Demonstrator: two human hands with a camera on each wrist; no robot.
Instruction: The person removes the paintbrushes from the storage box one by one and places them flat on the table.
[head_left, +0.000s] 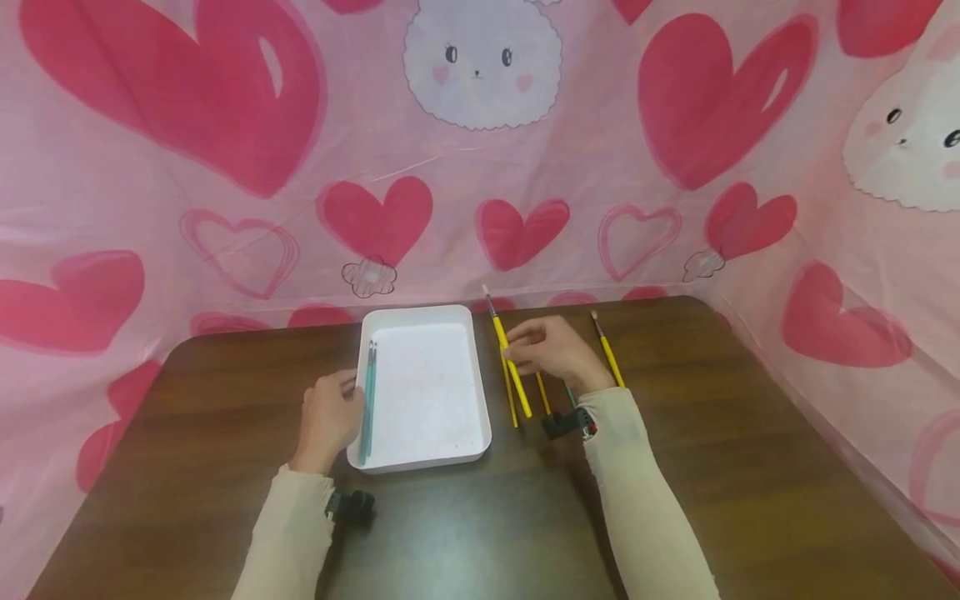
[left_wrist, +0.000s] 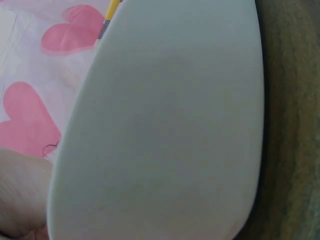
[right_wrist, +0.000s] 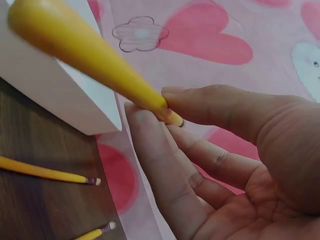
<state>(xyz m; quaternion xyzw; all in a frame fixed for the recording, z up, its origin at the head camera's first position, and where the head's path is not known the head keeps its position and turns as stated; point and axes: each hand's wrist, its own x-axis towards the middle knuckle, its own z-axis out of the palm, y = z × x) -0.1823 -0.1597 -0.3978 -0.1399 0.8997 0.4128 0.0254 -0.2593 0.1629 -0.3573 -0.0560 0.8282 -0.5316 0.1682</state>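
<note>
My right hand (head_left: 551, 350) pinches a yellow-handled paintbrush (head_left: 517, 379) between thumb and fingers, just right of the tray. Its white bristles point up and away, and in the right wrist view the thick handle end (right_wrist: 75, 50) slants toward the camera. At the left rim of the white tray (head_left: 483, 417) is my left hand (head_left: 330, 421), thumb right at the edge; its fingertips are partly hidden, so I cannot tell whether they grip it. Two teal paintbrushes (head_left: 368, 408) lie side by side along the tray's left inner wall. The left wrist view is mostly the tray's outer wall (left_wrist: 165, 120).
Another yellow paintbrush (head_left: 510, 396) lies on the brown table (head_left: 465, 533) under the held one. Partly behind the right hand are an orange-yellow brush handle (head_left: 543, 393) and a teal one (head_left: 571, 395). Farther right lies a yellow paintbrush (head_left: 609, 352). A pink heart-printed cloth (head_left: 525, 158) hangs behind.
</note>
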